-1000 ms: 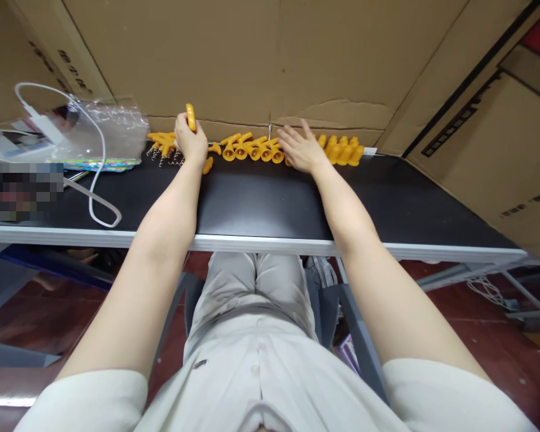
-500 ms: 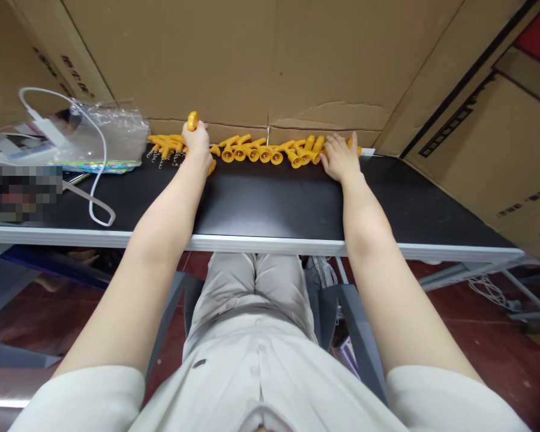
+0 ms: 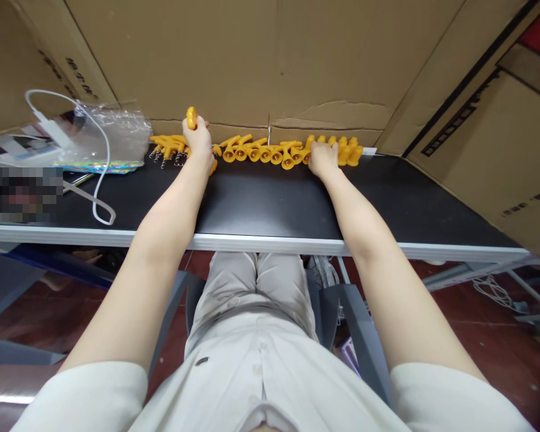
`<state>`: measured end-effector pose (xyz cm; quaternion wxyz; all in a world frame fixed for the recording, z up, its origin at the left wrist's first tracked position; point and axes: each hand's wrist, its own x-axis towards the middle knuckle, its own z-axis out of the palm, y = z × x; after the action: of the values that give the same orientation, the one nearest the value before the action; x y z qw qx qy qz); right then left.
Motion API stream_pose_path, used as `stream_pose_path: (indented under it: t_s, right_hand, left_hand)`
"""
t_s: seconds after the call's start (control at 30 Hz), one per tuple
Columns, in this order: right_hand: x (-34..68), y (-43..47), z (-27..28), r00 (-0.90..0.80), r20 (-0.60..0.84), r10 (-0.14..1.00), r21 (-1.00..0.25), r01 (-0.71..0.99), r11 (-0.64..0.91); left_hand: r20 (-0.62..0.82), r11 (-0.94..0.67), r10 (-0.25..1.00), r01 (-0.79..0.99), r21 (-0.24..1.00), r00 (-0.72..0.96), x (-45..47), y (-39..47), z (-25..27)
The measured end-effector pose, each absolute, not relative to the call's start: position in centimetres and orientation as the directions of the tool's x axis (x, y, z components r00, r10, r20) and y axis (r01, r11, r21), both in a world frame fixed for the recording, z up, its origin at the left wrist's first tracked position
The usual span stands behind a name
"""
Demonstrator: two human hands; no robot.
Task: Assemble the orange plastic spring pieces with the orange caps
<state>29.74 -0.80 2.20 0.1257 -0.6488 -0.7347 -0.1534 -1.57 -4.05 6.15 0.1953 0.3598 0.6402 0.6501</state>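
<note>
My left hand [image 3: 197, 141] is closed around a yellow plastic corkscrew part [image 3: 191, 118], held upright; its knob rises above my fist and the middle is hidden. Just left of that hand lie yellow corkscrew handles [image 3: 168, 144] with bare metal spirals. Yellow corkscrew bodies [image 3: 265, 153] with round, cup-like ends lean in a row along the back of the table. My right hand [image 3: 324, 157] has its fingers curled over a body in the right part of this row; the grip is partly hidden. To its right, several yellow bodies [image 3: 353, 152] stand close together.
A cardboard wall [image 3: 234, 66] closes off the back of the black table [image 3: 270, 198]. At the left lie a clear plastic bag [image 3: 121, 135], a white cable [image 3: 103, 144] and colourful flat packets [image 3: 121, 168]. A metal edge [image 3: 270, 242] runs along the front.
My right hand has moved left along the row, and its spread fingers have curled. Upright yellow bodies it covered now show on its right. The left hand keeps its hold.
</note>
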Motion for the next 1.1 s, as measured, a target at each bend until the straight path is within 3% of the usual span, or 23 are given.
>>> stream_pose_path:
  t_s: [0.1,0.27,0.4,0.5,0.7,1.1]
  right_hand:
    - [29.3,-1.5,2.7,-0.153,0.404,0.902,0.05,0.988,0.145]
    - [28.5,-3.3,3.2,-0.341,0.383,0.858,-0.031,0.924,0.381]
    - [27.2,-3.9,3.1,-0.486,0.299,0.821,0.08,0.87,0.486]
    - [26.8,-4.0,3.2,-0.503,0.245,0.829,0.184,0.864,0.469]
    - [26.7,-4.4,3.4,-0.464,0.267,0.845,0.213,0.883,0.417]
    - [23.8,-4.2,2.8,-0.368,0.272,0.889,0.123,0.93,0.348]
  left_hand:
    - [0.193,-0.21,0.684,0.064,0.976,-0.704,-1.7,-3.6,5.9]
    - [0.121,-0.372,0.678,-0.196,0.907,-0.725,-1.4,-3.6,6.3]
    - [0.116,-0.385,0.693,-0.229,0.894,-0.711,-0.9,-4.5,6.8]
    - [0.125,-0.38,0.702,-0.221,0.898,-0.701,-0.7,-5.0,6.9]
    - [0.134,-0.373,0.711,-0.21,0.904,-0.69,-0.9,-4.6,6.7]
    - [0.127,-0.344,0.708,-0.182,0.921,-0.695,-1.5,-3.5,6.1]
